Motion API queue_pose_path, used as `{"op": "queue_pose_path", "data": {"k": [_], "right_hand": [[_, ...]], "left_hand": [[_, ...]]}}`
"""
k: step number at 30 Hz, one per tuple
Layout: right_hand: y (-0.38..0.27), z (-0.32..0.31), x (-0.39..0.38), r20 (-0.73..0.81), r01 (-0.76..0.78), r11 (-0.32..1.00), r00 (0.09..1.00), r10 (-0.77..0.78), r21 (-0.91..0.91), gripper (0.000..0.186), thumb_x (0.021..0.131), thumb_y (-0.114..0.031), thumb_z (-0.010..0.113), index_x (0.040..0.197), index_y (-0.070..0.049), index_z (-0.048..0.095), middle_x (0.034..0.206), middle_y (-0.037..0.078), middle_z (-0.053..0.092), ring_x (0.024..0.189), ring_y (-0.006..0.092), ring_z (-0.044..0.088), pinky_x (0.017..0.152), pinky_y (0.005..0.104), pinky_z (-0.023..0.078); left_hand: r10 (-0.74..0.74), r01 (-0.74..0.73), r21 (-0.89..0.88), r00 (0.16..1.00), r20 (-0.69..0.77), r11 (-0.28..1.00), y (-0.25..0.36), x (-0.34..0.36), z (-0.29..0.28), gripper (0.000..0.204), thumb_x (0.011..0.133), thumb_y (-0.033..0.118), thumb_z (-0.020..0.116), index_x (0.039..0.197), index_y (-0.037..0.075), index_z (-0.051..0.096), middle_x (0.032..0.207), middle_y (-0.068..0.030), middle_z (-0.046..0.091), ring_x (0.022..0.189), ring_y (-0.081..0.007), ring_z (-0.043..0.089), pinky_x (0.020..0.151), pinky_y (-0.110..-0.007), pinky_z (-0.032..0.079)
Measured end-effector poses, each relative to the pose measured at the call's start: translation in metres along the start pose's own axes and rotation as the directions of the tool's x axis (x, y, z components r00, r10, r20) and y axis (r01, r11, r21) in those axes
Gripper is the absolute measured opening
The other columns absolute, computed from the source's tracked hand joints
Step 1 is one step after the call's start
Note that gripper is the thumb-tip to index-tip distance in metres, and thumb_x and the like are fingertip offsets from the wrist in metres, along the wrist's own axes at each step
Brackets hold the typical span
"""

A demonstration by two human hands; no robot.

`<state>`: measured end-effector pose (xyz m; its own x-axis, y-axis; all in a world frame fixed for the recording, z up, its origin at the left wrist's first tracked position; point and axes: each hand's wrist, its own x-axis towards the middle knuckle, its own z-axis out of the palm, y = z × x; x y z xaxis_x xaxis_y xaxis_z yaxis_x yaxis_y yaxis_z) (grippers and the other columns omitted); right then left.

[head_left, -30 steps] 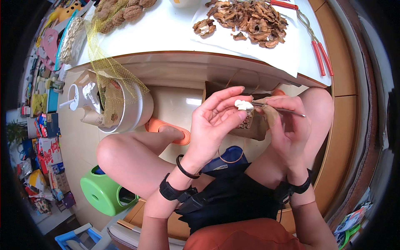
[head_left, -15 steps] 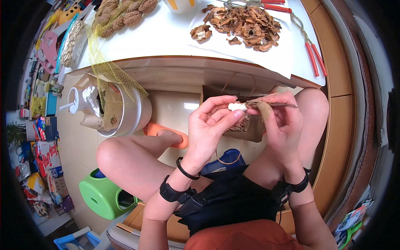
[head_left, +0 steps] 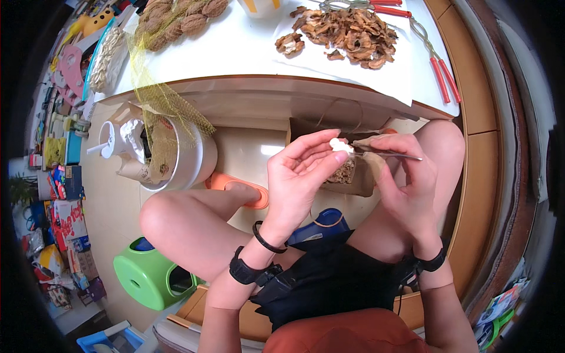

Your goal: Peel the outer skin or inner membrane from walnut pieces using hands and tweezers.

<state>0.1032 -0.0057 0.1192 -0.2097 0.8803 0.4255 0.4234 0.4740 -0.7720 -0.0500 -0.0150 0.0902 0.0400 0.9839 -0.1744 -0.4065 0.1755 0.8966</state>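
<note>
A pale, peeled piece of walnut kernel (head_left: 340,145) is pinched between the thumb and fingers of my left hand (head_left: 301,173), above my lap. My right hand (head_left: 410,185) is closed around a slim metal tool (head_left: 407,156), its tip end beside the kernel; whether it is a pick or tweezers I cannot tell. Tan covers wrap the thumb and a finger of that hand. Beneath both hands a brown paper bag (head_left: 360,187) stands open on the floor, with small bits inside.
On the white table (head_left: 235,63), brown walnut pieces (head_left: 356,38) are heaped on white paper near red-handled crackers (head_left: 440,73). Whole walnuts (head_left: 193,23) lie in yellow netting, which drapes over a white bin (head_left: 203,159). A green stool (head_left: 138,281) stands by my left knee.
The kernel piece has turned in my left fingers and risen slightly. My right hand has shifted a little to the right, and the metal tool now slants more downward to the right.
</note>
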Motion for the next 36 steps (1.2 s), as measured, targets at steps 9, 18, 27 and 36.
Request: {"op": "queue_pose_path", "data": {"k": [9,18,27,36], "right_hand": [[-0.002,0.004,-0.003,-0.002,-0.113,0.983,0.993,0.115,0.144,0.016,0.072,0.010,0.050,0.087,0.004,0.052,0.080,0.011,0.056,0.073,0.0175,0.059,0.064,0.0242,0.048],[-0.001,0.011,-0.005,-0.024,-0.305,0.785,0.926,0.377,0.539,0.007,0.083,0.005,0.043,0.090,0.006,0.043,0.086,0.010,0.051,0.081,0.0175,0.059,0.072,0.0258,0.052],[-0.003,0.011,-0.010,-0.057,-0.310,0.676,0.885,0.462,0.669,0.006,0.084,0.005,0.042,0.090,0.005,0.041,0.086,0.012,0.051,0.082,0.0190,0.059,0.074,0.0284,0.052],[0.009,0.008,-0.019,-0.207,-0.111,0.982,0.968,0.141,0.151,0.019,0.071,0.010,0.051,0.089,0.003,0.051,0.083,0.012,0.057,0.081,0.0201,0.060,0.070,0.0275,0.049]], "left_hand": [[0.016,-0.016,-0.011,1.000,0.009,1.000,0.004,-0.001,0.001,0.031,0.075,-0.004,0.058,0.106,-0.003,0.053,0.098,-0.0136,0.059,0.086,-0.0131,0.057,0.079,-0.024,0.046],[0.100,-0.100,-0.004,0.994,0.034,0.995,0.000,-0.001,0.001,0.021,0.076,-0.007,0.057,0.097,-0.005,0.057,0.099,-0.0108,0.056,0.086,-0.0118,0.056,0.077,-0.021,0.047],[0.119,-0.113,-0.085,0.990,0.076,0.990,-0.005,0.000,0.004,0.018,0.076,-0.007,0.056,0.093,-0.005,0.055,0.100,-0.0130,0.056,0.089,-0.0136,0.055,0.077,-0.024,0.047],[-0.035,0.033,-0.118,0.999,-0.017,0.992,-0.003,0.001,0.007,0.009,0.078,-0.002,0.055,0.085,-0.003,0.050,0.087,-0.0135,0.059,0.081,-0.0166,0.060,0.074,-0.024,0.049]]}}
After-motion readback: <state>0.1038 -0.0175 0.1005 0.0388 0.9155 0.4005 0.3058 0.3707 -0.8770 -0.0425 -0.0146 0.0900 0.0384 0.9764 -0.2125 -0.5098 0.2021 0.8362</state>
